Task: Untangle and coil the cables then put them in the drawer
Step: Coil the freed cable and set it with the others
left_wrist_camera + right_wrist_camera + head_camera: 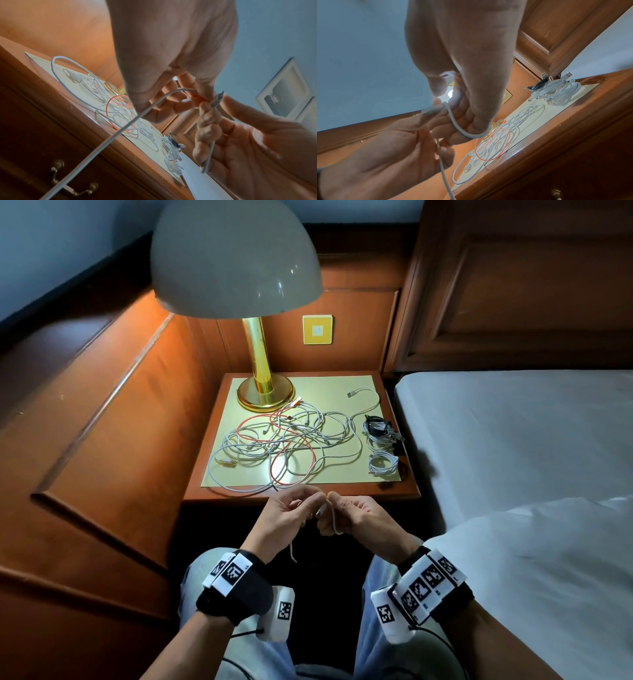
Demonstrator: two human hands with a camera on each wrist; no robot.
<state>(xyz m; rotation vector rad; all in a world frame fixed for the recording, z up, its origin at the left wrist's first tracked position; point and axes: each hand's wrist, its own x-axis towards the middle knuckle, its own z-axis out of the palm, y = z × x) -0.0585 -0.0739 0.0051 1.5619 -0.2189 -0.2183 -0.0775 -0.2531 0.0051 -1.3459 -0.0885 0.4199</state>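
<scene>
In front of the nightstand both hands hold one white cable (337, 529). My left hand (303, 508) pinches it, and a tail (291, 554) hangs below that wrist. My right hand (339, 513) grips the plug end (217, 98), with a short loop (465, 134) curling under its fingers. From my left hand (173, 102) the cable (102, 146) runs down past the drawer front. A tangle of white and red cables (284, 440) lies on the nightstand top (346, 392). The drawer is closed, its brass handle (73, 180) showing.
Coiled cable bundles (380, 440) sit at the top's right edge. A brass lamp (263, 392) stands at the back left. The bed (531, 440) is to the right, a wooden panel wall to the left. My knees are below the hands.
</scene>
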